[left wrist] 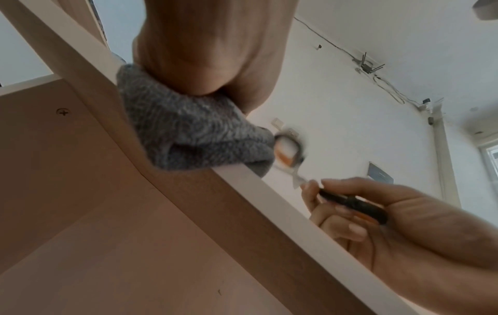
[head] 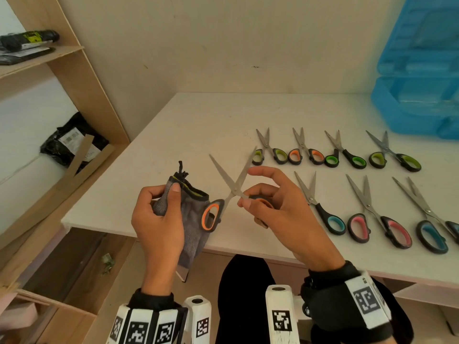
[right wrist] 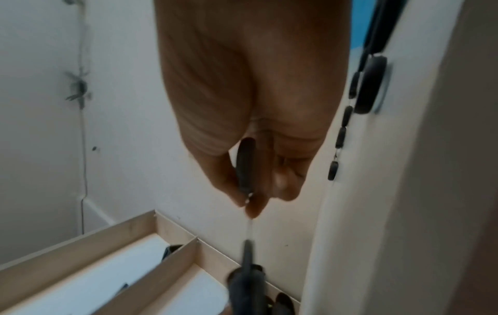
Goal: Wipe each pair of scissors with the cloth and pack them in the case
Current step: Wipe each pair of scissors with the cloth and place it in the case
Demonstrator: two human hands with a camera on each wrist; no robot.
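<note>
The left hand [head: 159, 219] is gripping the grey cloth [head: 191, 219] at the desk's [head: 173, 135] 6 o'clock edge. The right hand [head: 280, 212] is pinching 1 handle of the orange scissors [head: 232, 189], blades spread. 7 more pairs are lying toward 3 o'clock, the blue case [head: 419, 78] at 1 o'clock. No readable writing.

Both hands up in front, above the table edge. Left hand [head: 159, 219] is curled, thumb pressed on top of the cloth [head: 191, 219]. Right hand [head: 280, 209] pinches the scissors [head: 232, 187] handle, index finger lifted and bent. Black cuffs with marker blocks on both wrists.
</note>
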